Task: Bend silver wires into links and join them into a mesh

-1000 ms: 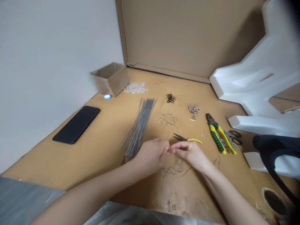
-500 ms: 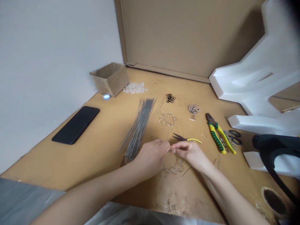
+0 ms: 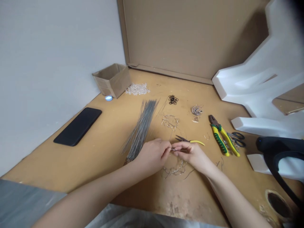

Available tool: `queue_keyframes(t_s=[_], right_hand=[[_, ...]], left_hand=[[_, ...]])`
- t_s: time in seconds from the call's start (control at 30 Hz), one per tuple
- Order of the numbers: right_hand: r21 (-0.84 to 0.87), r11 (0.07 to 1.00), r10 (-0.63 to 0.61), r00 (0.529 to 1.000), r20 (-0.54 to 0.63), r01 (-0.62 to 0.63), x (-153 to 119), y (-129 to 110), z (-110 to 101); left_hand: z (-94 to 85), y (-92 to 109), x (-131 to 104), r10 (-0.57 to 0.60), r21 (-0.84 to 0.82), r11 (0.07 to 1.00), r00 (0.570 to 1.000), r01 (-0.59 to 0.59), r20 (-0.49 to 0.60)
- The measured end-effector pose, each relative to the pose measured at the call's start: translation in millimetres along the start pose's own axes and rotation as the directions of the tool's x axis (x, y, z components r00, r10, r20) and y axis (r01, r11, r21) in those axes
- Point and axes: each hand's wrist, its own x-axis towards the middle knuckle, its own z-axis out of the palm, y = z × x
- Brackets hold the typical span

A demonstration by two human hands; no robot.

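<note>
My left hand [image 3: 154, 155] and my right hand [image 3: 191, 154] meet fingertip to fingertip above the table. Both pinch a thin piece of wire [image 3: 173, 149] that shows between them. From it a bent wire ring [image 3: 174, 171] with twisted strands hangs or lies below the hands; I cannot tell which. Just beyond my right hand lie needle-nose pliers [image 3: 190, 141] with yellow handles. Left of my left hand is a bundle of straight grey wires [image 3: 142, 129], its near end partly hidden by that hand. Another wire ring [image 3: 170, 122] rests farther back.
Combination pliers [image 3: 220, 136] and scissors [image 3: 237, 138] lie at the right, by white foam [image 3: 256, 125]. Black rings [image 3: 173, 99], a wire cluster [image 3: 197, 110] and small clear pieces [image 3: 137, 89] lie farther back. A cardboard box [image 3: 112, 80] and a black phone [image 3: 78, 126] are at the left.
My left hand has turned slightly and its fingers have shifted on the wire. The fingers of my right hand have moved a little, and the wire ring below has shifted slightly.
</note>
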Motion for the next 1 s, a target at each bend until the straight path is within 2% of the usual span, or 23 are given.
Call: queue_keyframes(t_s=[0.1,0.2,0.37,0.47,0.57,0.63,0.73,0.8,0.9,1.0], right_hand=[[-0.062,0.997,-0.048,0.999,0.002,0.048,-0.7,4.5,1.7],[-0.210,0.972,-0.116,0.993,-0.022,0.109,-0.7,6.3,1.9],[-0.507,0.832,-0.295,0.954,-0.063,0.224,-1.3,-0.3,4.5],[-0.576,0.788,-0.310,0.949,-0.064,0.218,-3.8,-5.6,2.3],[-0.644,0.740,-0.329,0.939,-0.097,0.193,-8.4,-6.9,-15.4],[-0.769,0.623,-0.351,0.930,-0.113,0.142,-12.0,-3.7,-33.5],[-0.909,0.411,-0.283,0.958,-0.047,0.077,-16.3,4.7,-55.1],[-0.936,0.346,-0.233,0.972,-0.015,0.068,-17.7,9.1,-59.6],[-0.952,0.297,-0.217,0.976,0.013,0.078,-18.6,10.0,-55.0],[-0.971,0.239,-0.196,0.980,-0.018,0.030,-19.8,7.7,-47.9]], left_hand=[[0.5,-5.0,2.9,-0.023,-0.098,0.995,1.000,0.023,-0.001],[2.0,-9.2,5.7,-0.008,-0.172,0.985,1.000,0.006,-0.009],[7.5,-12.7,7.9,-0.021,-0.213,0.977,0.999,0.012,-0.040],[8.5,-13.0,8.0,-0.026,-0.207,0.978,0.999,0.019,-0.031],[7.2,-12.3,7.3,-0.019,-0.192,0.981,1.000,0.016,-0.013],[5.8,-11.5,6.3,0.002,-0.183,0.983,1.000,-0.003,-0.004],[3.3,-10.0,4.3,0.042,-0.174,0.984,0.999,-0.043,-0.008],[1.0,-8.8,3.0,0.078,-0.167,0.983,0.997,-0.078,-0.009],[-3.2,-7.2,1.8,0.147,-0.140,0.979,0.989,-0.146,-0.007],[-7.4,-6.7,1.5,0.205,-0.118,0.972,0.979,-0.206,-0.015]])
